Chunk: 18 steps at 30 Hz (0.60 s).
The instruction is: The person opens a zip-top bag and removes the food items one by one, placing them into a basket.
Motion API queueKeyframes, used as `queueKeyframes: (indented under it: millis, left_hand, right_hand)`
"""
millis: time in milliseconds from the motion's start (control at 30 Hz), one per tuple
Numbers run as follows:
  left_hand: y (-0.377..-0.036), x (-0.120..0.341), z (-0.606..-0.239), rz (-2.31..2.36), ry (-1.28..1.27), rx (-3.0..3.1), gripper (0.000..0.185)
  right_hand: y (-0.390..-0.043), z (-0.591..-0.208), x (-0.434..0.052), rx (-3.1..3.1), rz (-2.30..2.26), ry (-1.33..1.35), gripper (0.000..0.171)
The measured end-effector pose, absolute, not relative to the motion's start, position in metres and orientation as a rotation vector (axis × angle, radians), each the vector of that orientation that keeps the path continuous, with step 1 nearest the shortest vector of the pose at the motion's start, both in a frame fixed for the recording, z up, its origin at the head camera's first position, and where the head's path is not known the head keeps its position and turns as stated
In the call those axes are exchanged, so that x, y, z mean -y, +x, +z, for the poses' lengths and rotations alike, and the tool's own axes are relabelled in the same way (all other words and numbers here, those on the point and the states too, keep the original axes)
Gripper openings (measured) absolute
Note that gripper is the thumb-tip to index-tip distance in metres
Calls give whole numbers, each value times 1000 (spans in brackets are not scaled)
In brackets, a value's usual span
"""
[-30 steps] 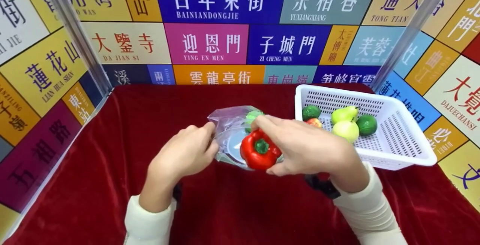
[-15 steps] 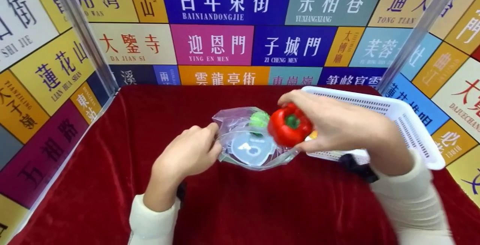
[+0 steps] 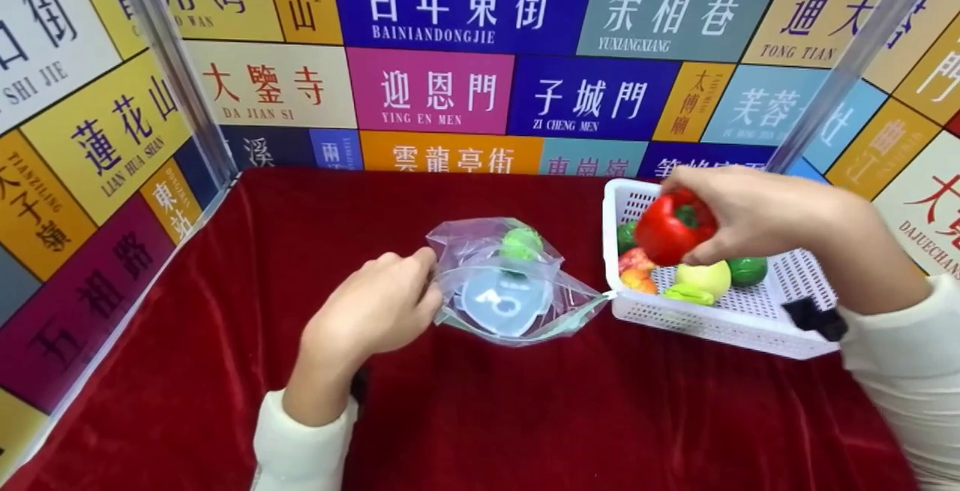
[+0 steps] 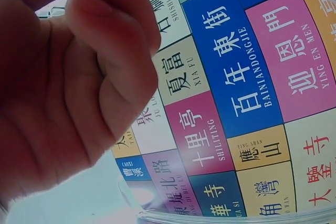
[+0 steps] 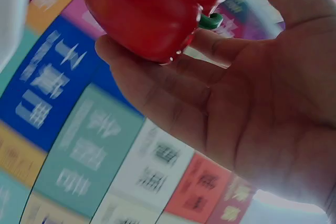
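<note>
My right hand (image 3: 757, 209) grips the red pepper (image 3: 673, 226) above the white basket (image 3: 712, 318); it looks light, stiff, glossy, probably slippery. Left hand (image 3: 375, 311) pinches the bag (image 3: 517, 288) beside the basket.

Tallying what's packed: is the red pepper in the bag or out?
Out. The right hand holds the red pepper above the white basket.

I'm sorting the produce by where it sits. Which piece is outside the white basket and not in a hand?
The green piece inside the clear bag, whose edge the left hand pinches. The red pepper is in the right hand; the rest lie in the basket.
</note>
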<state>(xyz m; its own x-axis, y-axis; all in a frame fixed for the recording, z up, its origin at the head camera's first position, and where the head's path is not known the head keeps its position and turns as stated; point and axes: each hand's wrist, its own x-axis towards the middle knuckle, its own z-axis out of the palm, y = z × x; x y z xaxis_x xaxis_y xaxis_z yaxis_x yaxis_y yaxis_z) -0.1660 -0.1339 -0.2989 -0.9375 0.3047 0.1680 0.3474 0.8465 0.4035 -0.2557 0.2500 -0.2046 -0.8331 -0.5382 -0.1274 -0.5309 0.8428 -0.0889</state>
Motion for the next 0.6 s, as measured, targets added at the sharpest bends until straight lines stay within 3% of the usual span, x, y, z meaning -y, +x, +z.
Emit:
queueKeyframes:
  millis: [600]
  left_hand:
    - [-166,135,-297,-638,-526,2925,12]
  right_hand:
    - [-330,-256,-376,-2692,-77,-260,79]
